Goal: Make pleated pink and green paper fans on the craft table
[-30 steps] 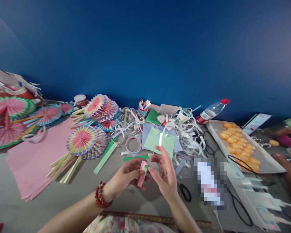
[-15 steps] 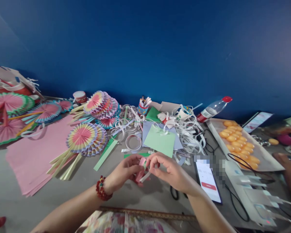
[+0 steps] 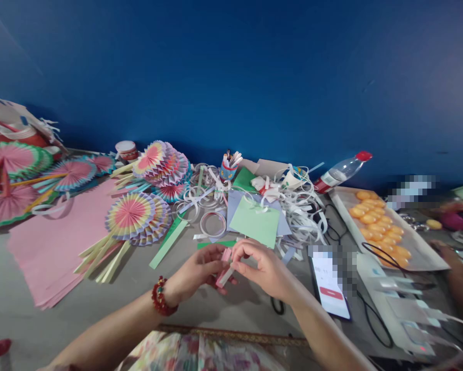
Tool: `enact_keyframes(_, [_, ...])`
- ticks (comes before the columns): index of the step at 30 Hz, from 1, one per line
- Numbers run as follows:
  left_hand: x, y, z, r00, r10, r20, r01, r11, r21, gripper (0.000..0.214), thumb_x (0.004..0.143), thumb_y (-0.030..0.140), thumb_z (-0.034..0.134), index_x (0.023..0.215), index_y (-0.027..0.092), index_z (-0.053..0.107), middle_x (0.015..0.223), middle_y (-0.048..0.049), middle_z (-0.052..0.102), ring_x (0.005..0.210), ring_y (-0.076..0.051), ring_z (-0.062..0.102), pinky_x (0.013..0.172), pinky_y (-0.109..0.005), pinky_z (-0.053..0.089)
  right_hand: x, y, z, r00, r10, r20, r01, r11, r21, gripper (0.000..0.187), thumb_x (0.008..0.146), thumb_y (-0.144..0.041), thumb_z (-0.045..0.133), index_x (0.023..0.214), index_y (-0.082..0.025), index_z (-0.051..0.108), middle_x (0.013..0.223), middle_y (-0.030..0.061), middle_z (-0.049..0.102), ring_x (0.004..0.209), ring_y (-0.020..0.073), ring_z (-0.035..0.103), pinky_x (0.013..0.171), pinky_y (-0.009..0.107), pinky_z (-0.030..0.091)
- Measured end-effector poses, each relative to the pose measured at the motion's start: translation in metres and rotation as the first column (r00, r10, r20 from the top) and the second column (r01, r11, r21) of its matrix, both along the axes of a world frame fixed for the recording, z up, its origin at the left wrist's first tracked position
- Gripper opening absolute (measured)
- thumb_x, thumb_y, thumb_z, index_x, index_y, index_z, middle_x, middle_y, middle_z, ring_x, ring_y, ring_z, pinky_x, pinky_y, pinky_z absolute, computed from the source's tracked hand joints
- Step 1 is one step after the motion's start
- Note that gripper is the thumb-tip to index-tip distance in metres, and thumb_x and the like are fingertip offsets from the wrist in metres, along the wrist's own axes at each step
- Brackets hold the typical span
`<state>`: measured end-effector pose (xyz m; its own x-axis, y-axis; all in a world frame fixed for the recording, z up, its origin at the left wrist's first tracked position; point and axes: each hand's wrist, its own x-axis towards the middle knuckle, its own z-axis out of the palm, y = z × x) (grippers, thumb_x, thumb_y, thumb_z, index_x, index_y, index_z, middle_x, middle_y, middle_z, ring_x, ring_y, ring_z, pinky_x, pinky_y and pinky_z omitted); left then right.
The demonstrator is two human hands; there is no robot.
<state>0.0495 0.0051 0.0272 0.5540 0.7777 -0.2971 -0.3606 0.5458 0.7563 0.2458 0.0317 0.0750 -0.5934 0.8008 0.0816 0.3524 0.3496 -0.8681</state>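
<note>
Both hands meet low in the middle of the grey table (image 3: 138, 293). My left hand (image 3: 198, 270), with a red bead bracelet on its wrist, is closed around a small pink folded paper piece (image 3: 224, 268). My right hand (image 3: 260, 268) pinches the same pink piece from the right, fingers curled, with a pale strip end showing under the fingertips. Just beyond the hands lie a light green paper sheet (image 3: 254, 222), a tape ring (image 3: 212, 224) and a green paper strip (image 3: 168, 243).
Round pleated paper fans (image 3: 133, 216) and pink paper sheets (image 3: 53, 252) cover the left. White paper curls (image 3: 301, 206), a pen cup (image 3: 227, 169), a bottle (image 3: 341, 170), a tray of orange pieces (image 3: 378, 226), a phone (image 3: 329, 286), cables and a power strip (image 3: 405, 304) lie right. Another person's hand (image 3: 459, 273) is at far right.
My right hand came down from raised, spread fingers to a pinch on the pink piece beside my left hand. The view drifted slightly.
</note>
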Motion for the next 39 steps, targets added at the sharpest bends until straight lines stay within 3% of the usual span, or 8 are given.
enact_keyframes(11, [0.0008, 0.0005, -0.0001, 1.0, -0.001, 0.022, 0.002, 0.999, -0.04, 0.03, 0.086, 0.03, 0.069, 0.111, 0.017, 0.06, 0.095, -0.0068, 0.066, 0.078, -0.021, 0.073, 0.055, -0.023, 0.059, -0.002, -0.003, -0.0023, 0.998, -0.058, 0.037, 0.058, 0.998, -0.005, 0.012, 0.092, -0.02, 0.059, 0.08, -0.022, 0.057, 0.088, 0.0, 0.066, 0.084, 0.0151, 0.062, 0.078, 0.026, 0.044])
enact_keyframes(21, [0.0002, 0.001, 0.0004, 0.999, -0.002, 0.043, 0.004, 0.999, -0.053, 0.029, 0.088, 0.031, 0.067, 0.112, 0.016, 0.06, 0.091, -0.0077, 0.068, 0.08, -0.021, 0.072, 0.057, -0.024, 0.06, -0.0033, -0.0059, -0.0076, 0.985, -0.134, 0.107, 0.13, 0.991, 0.04, 0.014, 0.083, -0.019, 0.07, 0.078, -0.022, 0.056, 0.085, -0.0008, 0.066, 0.08, 0.0158, 0.062, 0.075, 0.026, 0.045])
enact_keyframes(39, [-0.0002, 0.0009, -0.0003, 0.999, 0.0, 0.037, 0.002, 0.998, -0.066, 0.029, 0.087, 0.032, 0.068, 0.11, 0.016, 0.061, 0.09, -0.0074, 0.068, 0.078, -0.021, 0.072, 0.058, -0.025, 0.06, -0.0035, -0.0035, -0.0094, 0.988, -0.125, 0.094, 0.124, 0.992, 0.007, 0.013, 0.084, -0.018, 0.068, 0.079, -0.022, 0.056, 0.084, -0.0018, 0.066, 0.082, 0.0149, 0.063, 0.075, 0.025, 0.045])
